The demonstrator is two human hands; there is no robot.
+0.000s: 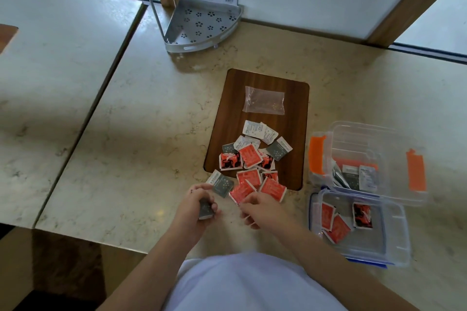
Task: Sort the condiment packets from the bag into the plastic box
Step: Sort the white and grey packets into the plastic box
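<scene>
A pile of condiment packets [252, 159], red, grey and white, lies across the near end of a dark wooden board [298, 108] and onto the counter. The clear plastic bag [264, 100] lies flat and looks empty farther back on the board. My left hand [201, 203] is closed around grey packets [205, 209] at the pile's near left edge. My right hand [260, 209] pinches the edge of a red packet [240, 193] at the pile's near side. To the right stands the clear plastic box [394, 159] with grey and white packets inside, and in front of it the lid [394, 247] holding red packets.
A metal corner shelf [202, 25] with a printed card stands at the back of the marble counter [151, 121]. A second tabletop [50, 70] adjoins on the left across a seam. Wall panels and a wooden frame close off the back.
</scene>
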